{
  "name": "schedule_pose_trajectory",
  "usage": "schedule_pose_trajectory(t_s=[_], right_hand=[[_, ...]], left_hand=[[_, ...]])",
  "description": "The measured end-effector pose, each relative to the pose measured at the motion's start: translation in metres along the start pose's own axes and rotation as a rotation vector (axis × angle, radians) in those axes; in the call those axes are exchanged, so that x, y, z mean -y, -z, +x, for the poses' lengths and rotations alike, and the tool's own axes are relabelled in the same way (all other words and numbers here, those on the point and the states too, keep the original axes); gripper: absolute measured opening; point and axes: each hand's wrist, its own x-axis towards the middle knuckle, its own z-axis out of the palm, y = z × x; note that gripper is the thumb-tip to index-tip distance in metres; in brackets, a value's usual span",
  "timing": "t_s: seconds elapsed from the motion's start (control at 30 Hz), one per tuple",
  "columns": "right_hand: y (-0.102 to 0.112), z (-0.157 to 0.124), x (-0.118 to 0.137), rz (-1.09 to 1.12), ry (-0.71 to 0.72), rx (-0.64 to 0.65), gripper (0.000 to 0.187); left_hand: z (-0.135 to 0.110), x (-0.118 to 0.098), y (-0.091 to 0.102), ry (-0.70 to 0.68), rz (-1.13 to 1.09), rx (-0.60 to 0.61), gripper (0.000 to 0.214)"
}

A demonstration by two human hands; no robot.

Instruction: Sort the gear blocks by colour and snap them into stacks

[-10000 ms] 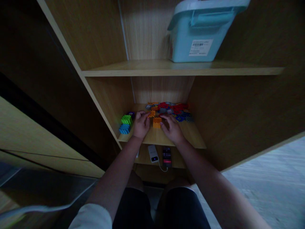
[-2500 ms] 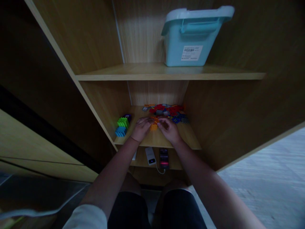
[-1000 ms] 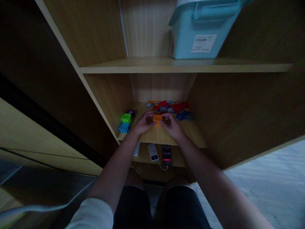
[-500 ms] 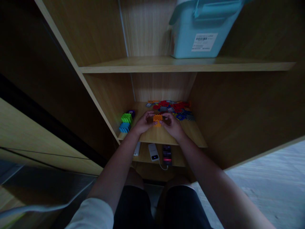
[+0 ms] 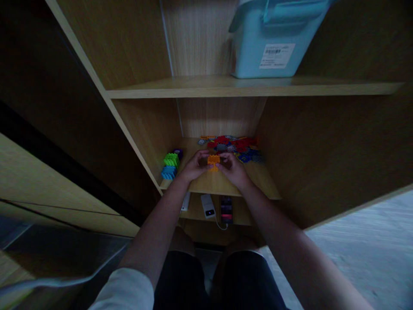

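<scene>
The left hand (image 5: 194, 167) and right hand (image 5: 235, 171) grasp an orange interlocking block (image 5: 213, 159) from opposite sides, between the front edge of the shelf (image 5: 222, 186) and the loose toothed pieces (image 5: 238, 146) toward its rear right corner; whether block and shelf touch cannot be told. Uneven squeezing could spring the block's joints apart if teeth are only partly seated.
</scene>
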Motion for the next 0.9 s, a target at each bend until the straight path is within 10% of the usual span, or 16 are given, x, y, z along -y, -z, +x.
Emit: schedule_pose_trajectory(t_s=[0.57,0.9], right_hand=[[0.001,-0.001,0.002,-0.034,-0.024,-0.013,0.042],[0.002,0.0,0.0,-0.041,-0.035,-0.066,0.041]], left_hand=[[0.0,-0.008,-0.003,0.012,-0.068,-0.103,0.058],[0.002,-0.003,0.006,0.005,0.333,-0.335,0.047]])
